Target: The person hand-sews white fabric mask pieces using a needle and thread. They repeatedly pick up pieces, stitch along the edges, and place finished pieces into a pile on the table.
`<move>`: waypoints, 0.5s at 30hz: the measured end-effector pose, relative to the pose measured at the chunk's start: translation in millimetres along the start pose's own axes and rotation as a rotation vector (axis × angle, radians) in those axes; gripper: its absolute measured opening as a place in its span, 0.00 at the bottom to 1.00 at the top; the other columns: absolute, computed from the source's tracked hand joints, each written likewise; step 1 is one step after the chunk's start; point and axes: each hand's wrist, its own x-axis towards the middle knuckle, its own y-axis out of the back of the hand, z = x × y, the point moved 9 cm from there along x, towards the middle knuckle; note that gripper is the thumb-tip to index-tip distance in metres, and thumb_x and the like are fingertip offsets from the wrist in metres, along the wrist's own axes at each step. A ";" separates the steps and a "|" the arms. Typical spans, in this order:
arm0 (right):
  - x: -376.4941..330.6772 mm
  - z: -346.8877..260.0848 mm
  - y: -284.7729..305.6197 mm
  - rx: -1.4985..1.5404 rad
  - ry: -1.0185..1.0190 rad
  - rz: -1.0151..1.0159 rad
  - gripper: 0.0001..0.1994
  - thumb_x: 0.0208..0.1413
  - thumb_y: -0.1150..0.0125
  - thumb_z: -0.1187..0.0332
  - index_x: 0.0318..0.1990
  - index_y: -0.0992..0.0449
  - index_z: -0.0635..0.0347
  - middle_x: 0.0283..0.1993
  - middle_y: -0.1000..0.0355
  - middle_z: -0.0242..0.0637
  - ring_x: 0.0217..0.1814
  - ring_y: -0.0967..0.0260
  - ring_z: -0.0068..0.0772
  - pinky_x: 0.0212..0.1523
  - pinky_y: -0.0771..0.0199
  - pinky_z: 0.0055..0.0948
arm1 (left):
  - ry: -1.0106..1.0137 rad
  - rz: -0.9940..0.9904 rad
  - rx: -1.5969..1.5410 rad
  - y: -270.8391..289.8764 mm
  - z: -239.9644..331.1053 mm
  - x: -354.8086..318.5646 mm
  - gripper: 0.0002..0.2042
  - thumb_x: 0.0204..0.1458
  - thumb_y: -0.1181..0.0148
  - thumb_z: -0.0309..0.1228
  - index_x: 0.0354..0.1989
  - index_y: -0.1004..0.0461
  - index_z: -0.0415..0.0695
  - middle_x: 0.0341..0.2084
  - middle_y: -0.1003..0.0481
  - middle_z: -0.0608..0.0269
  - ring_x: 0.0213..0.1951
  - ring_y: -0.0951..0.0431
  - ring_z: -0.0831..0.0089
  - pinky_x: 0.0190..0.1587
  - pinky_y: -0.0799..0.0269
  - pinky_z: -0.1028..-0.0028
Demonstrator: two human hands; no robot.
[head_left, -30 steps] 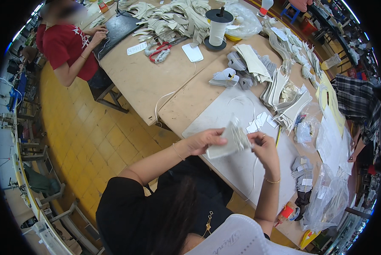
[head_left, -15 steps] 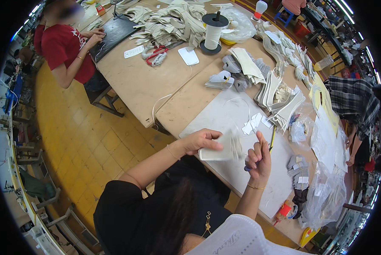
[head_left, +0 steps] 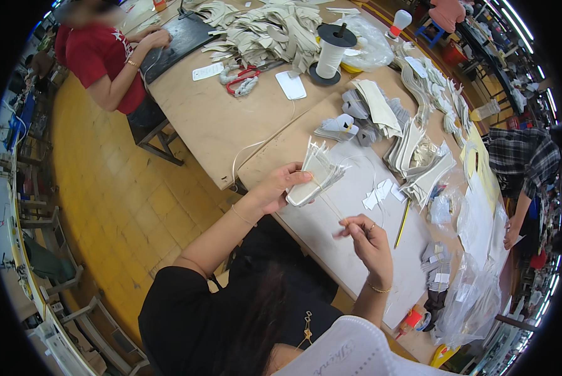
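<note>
My left hand [head_left: 279, 186] grips a thin stack of cream-coloured cut pieces [head_left: 317, 172], fanned out at the top, a little above the white sheet [head_left: 350, 232] on the table. My right hand [head_left: 368, 241] is below and to the right of it, fingers pinched on a pale string [head_left: 328, 199] that runs up to the stack. The string loops away over the sheet. A yellow pencil [head_left: 402, 224] lies right of my right hand.
Piles of cut pieces [head_left: 412, 150] and grey parts [head_left: 362, 113] cover the wooden table [head_left: 218, 125]. A spool of thread [head_left: 332, 53] stands at the back. A person in red [head_left: 102, 59] sits far left; a person in plaid [head_left: 525, 169] works at right. Plastic bags [head_left: 469, 301] lie near right.
My left hand has lifted the stack and turned it upright. My right hand has dropped down and away from it, drawing the string taut.
</note>
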 end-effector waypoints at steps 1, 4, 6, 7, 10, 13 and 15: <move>6.0 5.7 -1.3 0.033 -0.016 0.062 0.12 0.72 0.48 0.67 0.46 0.22 0.68 0.37 0.22 0.37 0.28 0.28 0.17 0.19 0.38 0.15 | 0.013 -0.019 -0.012 1.3 0.7 -0.6 0.22 0.62 0.37 0.35 0.60 0.33 0.37 0.48 0.23 0.56 0.43 0.18 0.70 0.46 0.15 0.64; 24.0 14.0 4.9 0.166 -0.040 0.255 0.14 0.74 0.49 0.63 0.45 0.23 0.67 0.36 0.22 0.36 0.34 0.22 0.22 0.20 0.37 0.15 | -0.001 -0.001 -0.031 17.9 10.9 -4.2 0.22 0.62 0.39 0.35 0.61 0.32 0.37 0.50 0.23 0.55 0.46 0.18 0.67 0.49 0.17 0.62; 35.4 15.5 9.1 0.228 -0.043 0.333 0.15 0.74 0.49 0.60 0.45 0.24 0.65 0.36 0.23 0.35 0.36 0.20 0.23 0.21 0.37 0.14 | -0.073 0.049 -0.034 40.7 28.5 -4.3 0.21 0.62 0.40 0.34 0.61 0.32 0.37 0.51 0.23 0.54 0.47 0.18 0.65 0.51 0.18 0.60; 41.5 18.1 3.2 0.216 -0.073 0.291 0.15 0.74 0.49 0.60 0.45 0.24 0.65 0.36 0.23 0.35 0.36 0.20 0.23 0.21 0.38 0.14 | -0.089 0.156 -0.033 63.0 37.1 -5.0 0.21 0.62 0.40 0.33 0.61 0.32 0.37 0.52 0.23 0.54 0.48 0.18 0.64 0.52 0.18 0.60; 55.7 30.9 -15.0 0.167 -0.162 0.203 0.15 0.74 0.50 0.60 0.46 0.23 0.64 0.34 0.24 0.33 0.34 0.20 0.23 0.21 0.39 0.14 | -0.238 0.332 -0.072 131.5 80.7 -10.1 0.21 0.60 0.39 0.31 0.60 0.31 0.37 0.53 0.23 0.53 0.50 0.19 0.63 0.56 0.21 0.60; 67.0 50.3 -45.2 0.061 -0.255 0.079 0.14 0.74 0.50 0.61 0.48 0.23 0.64 0.36 0.24 0.33 0.32 0.20 0.22 0.20 0.38 0.14 | -0.419 0.403 -0.118 203.2 139.0 -17.3 0.20 0.60 0.37 0.30 0.58 0.30 0.36 0.53 0.22 0.55 0.52 0.20 0.64 0.57 0.23 0.62; 74.6 59.3 -65.4 0.079 -0.273 0.021 0.14 0.74 0.50 0.62 0.48 0.22 0.63 0.37 0.24 0.33 0.32 0.21 0.20 0.22 0.38 0.14 | -0.497 0.553 -0.080 254.5 177.7 -22.3 0.20 0.61 0.36 0.32 0.58 0.29 0.33 0.52 0.21 0.56 0.51 0.20 0.64 0.57 0.24 0.62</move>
